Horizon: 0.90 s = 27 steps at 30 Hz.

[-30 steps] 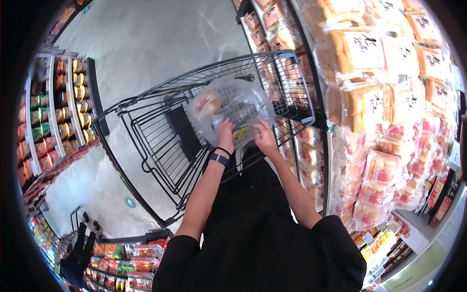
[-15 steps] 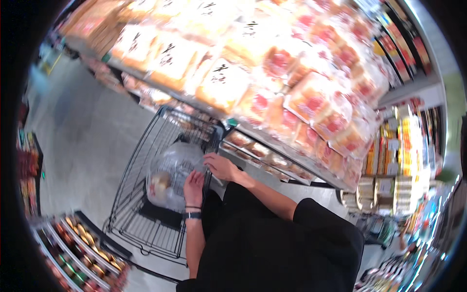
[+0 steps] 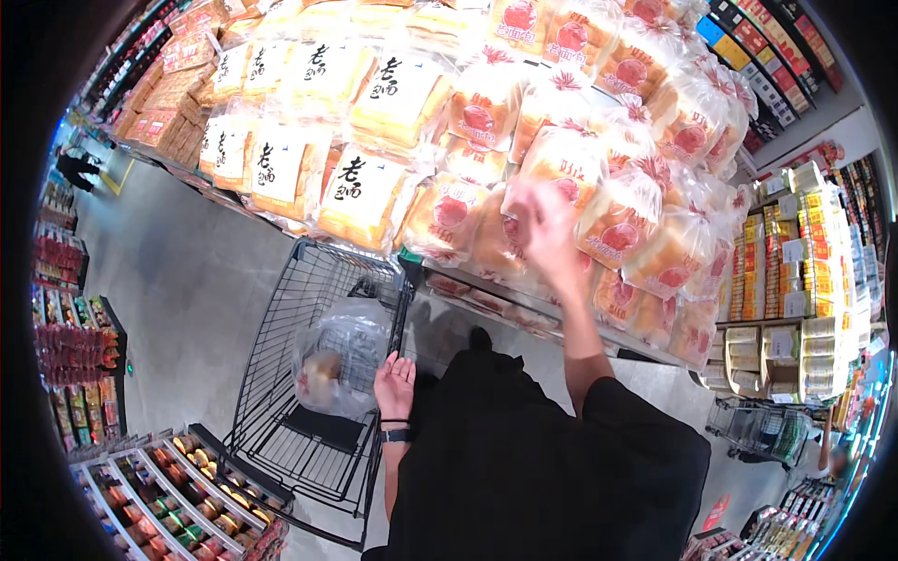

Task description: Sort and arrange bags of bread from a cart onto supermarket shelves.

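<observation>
My right hand (image 3: 544, 222) is stretched over a display of bread, blurred by motion, at the front bagged loaves (image 3: 613, 215), which are in clear bags with red print and gathered tops. Whether its fingers touch a bag cannot be made out. My left hand (image 3: 395, 381) is held palm up beside the shopping cart (image 3: 251, 374), fingers extended and nothing in them. A clear plastic bag (image 3: 360, 341) lies in the cart's wire basket, with a pale roundish item (image 3: 324, 366) inside it. Left of the loaves are flat packs of sliced bread (image 3: 360, 198) with white labels.
Brown packaged goods (image 3: 168, 122) are stacked at the display's far left. A curved rack of jars or cups (image 3: 178, 496) stands at the lower left. Shelves of yellow and red packages (image 3: 786, 262) are to the right, another cart (image 3: 762, 432) below them. A person (image 3: 77, 170) is far left.
My right hand has left the bag in the cart and moved up and right over the bread. My left hand has shifted slightly right, away from the bag, palm turned up.
</observation>
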### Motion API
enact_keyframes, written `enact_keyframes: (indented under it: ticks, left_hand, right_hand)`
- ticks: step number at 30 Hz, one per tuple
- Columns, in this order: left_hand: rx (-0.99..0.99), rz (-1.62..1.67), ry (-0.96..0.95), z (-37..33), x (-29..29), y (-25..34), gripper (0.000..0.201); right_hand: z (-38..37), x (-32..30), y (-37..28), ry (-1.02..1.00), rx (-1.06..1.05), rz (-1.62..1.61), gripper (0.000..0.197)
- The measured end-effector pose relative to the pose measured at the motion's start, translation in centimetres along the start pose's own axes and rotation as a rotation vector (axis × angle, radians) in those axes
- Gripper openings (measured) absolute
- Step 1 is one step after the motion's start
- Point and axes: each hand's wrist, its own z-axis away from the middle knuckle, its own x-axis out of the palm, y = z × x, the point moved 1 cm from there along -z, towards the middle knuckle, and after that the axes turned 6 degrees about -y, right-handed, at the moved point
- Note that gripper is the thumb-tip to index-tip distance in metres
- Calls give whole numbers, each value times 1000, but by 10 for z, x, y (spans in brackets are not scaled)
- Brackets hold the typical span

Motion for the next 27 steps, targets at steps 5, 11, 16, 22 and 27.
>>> enact_keyframes:
  ticks: [5, 11, 16, 22, 27]
  left_hand:
    - [22, 4, -31, -2, 21, -27, 37]
    - [37, 52, 2, -10, 26, -59, 40]
    - [17, 94, -15, -26, 37, -91, 39]
    - [-38, 49, -20, -43, 68, -117, 35]
    - [-82, 28, -73, -49, 84, -121, 35]
  right_hand:
    - [-57, -73, 51, 157, 176, 513, 31]
    - [-84, -91, 107, -172, 228, 479, 49]
    - [-85, -100, 112, -373, 321, 437, 51]
    - [-77, -107, 110, -406, 338, 323, 43]
    - [-70, -105, 95, -414, 298, 227, 33]
